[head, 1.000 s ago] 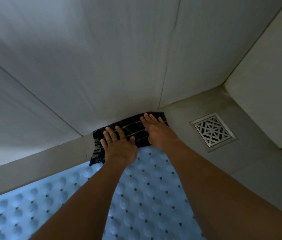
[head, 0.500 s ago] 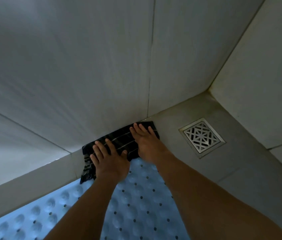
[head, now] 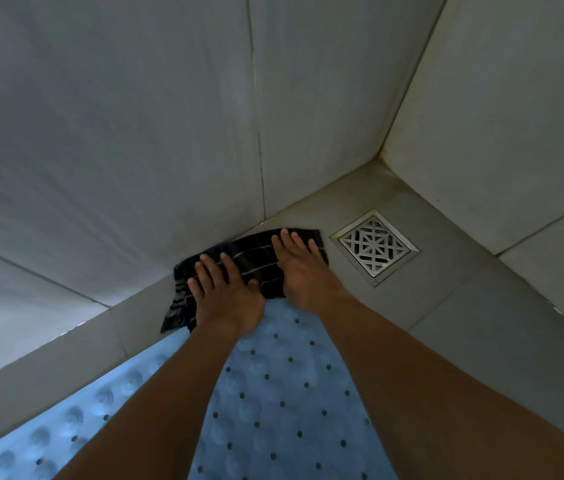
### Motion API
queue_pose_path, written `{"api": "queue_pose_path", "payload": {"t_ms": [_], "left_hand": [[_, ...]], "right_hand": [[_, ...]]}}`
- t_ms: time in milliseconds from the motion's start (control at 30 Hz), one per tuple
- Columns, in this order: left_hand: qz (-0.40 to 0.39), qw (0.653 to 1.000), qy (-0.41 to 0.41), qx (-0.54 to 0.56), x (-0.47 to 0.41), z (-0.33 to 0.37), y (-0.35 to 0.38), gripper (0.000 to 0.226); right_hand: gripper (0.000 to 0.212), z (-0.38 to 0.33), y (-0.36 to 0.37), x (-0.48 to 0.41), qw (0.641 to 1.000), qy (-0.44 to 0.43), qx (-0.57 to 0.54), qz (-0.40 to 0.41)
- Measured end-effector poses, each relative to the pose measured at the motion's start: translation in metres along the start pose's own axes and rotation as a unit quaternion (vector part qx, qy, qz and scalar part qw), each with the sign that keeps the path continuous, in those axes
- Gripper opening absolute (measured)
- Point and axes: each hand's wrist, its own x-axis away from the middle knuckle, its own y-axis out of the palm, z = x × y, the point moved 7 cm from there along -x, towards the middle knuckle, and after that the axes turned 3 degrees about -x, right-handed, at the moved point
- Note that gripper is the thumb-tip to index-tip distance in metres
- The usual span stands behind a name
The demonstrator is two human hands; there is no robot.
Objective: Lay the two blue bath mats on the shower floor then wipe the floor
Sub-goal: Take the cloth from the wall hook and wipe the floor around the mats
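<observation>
A black cloth with thin pale stripes (head: 251, 259) lies on the grey shower floor (head: 453, 306) against the foot of the wall. My left hand (head: 228, 297) presses flat on its left part, fingers spread. My right hand (head: 303, 268) presses flat on its right part, fingertips near the cloth's far edge. A light blue bath mat (head: 273, 393) with bumps and small holes lies on the floor under my forearms, its far end touching the cloth. Whether there is a second mat, I cannot make out.
A square metal drain grate (head: 375, 247) is set in the floor just right of the cloth. Tiled walls (head: 135, 133) meet in a corner at the back right (head: 381, 157). A strip of bare floor (head: 48, 368) runs along the wall left of the mat.
Both hands have slid the cloth to the right along the foot of the wall, and its right edge now almost reaches the drain grate.
</observation>
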Motion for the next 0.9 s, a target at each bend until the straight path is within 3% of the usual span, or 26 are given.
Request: {"api": "queue_pose_path", "payload": {"t_ms": [200,467,633,900], "left_hand": [[-0.05,0.988,0.123,-0.082,-0.019,0.05,0.0,0.079],[-0.049,0.945,0.265,-0.187,-0.026,0.11,0.011,0.081],[-0.065,0.927,0.3,-0.217,-0.006,0.136,0.026,0.08],[-0.084,0.931,0.286,-0.212,0.01,0.153,0.042,0.081]], "right_hand": [[0.072,0.046,-0.009,0.038,0.994,0.099,0.014,0.041],[0.063,0.078,-0.016,0.089,0.976,0.193,0.008,0.097],[0.062,0.096,-0.015,0.123,0.969,0.231,0.0,0.089],[0.061,0.126,-0.022,0.141,0.964,0.261,-0.036,0.036]]}}
